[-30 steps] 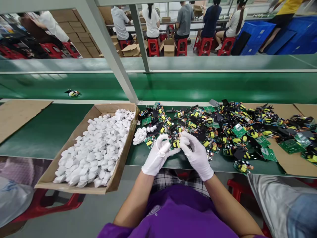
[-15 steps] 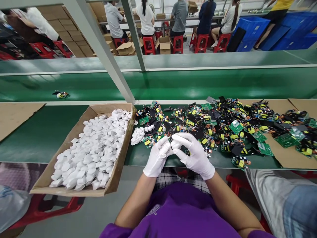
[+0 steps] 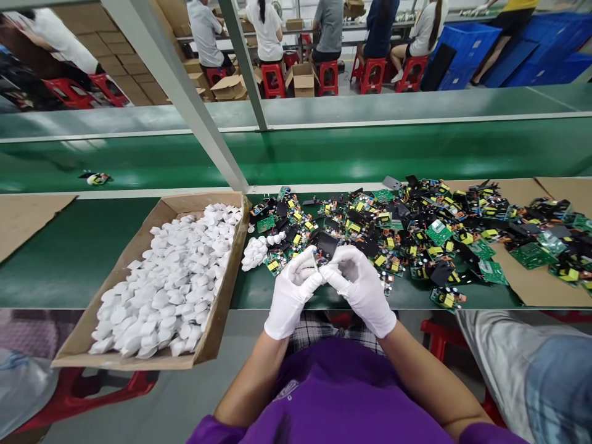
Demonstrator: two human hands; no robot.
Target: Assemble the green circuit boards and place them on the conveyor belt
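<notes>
My left hand (image 3: 292,290) and my right hand (image 3: 359,288), both in white gloves, meet fingertip to fingertip over the near edge of the green table. They pinch a small circuit board, mostly hidden by the fingers. A dark flap (image 3: 326,245) shows just beyond the fingertips, seemingly part of that board. A thin pale edge stands up by my left fingers; I cannot make out what it is. Just past the hands lies a heap of circuit boards (image 3: 354,228) with yellow parts and black flaps. A small pile of white pieces (image 3: 254,253) sits left of my hands.
A cardboard tray (image 3: 230,290) full of white plastic pieces (image 3: 171,277) stands at the left, overhanging the table edge. More boards lie on cardboard (image 3: 522,290) at the right. A slanted metal post (image 3: 180,98) rises behind the tray. A neighbour's leg (image 3: 504,351) is at the right.
My hands have tilted and my right fingers have curled in more. The dark flap now shows beyond the fingertips. The whole view has shifted slightly.
</notes>
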